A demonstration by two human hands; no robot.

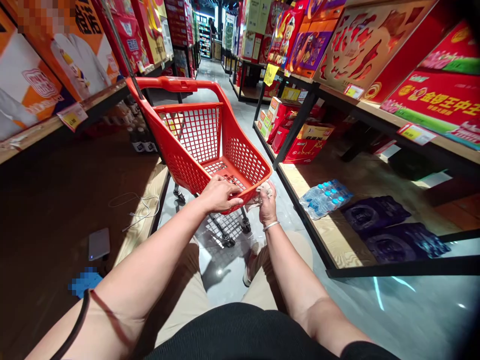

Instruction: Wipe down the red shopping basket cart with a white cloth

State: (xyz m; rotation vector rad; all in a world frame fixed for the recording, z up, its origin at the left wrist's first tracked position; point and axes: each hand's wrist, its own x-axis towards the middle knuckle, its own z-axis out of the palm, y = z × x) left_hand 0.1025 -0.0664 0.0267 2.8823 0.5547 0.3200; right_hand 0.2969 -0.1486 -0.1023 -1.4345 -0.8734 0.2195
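Observation:
A red plastic shopping cart (243, 155) stands in front of me in the aisle, its basket holding nothing. My left hand (220, 194) grips the near rim of the basket, fingers over the edge and thumb on the outside. At the near right corner, my right hand (268, 204) is closed around a crumpled, pale cloth (264, 190) and presses it to the outer side of the rim. Part of the cloth hangs below the rim. A light bracelet circles the right wrist.
Shelves with boxed goods line both sides. Shrink-wrapped water bottles (326, 198) and dark purple packs (376, 215) lie on the low right shelf. On the low left shelf are a white cable (144, 205) and a pale device (99, 244). Tiled floor (213, 75) runs onward.

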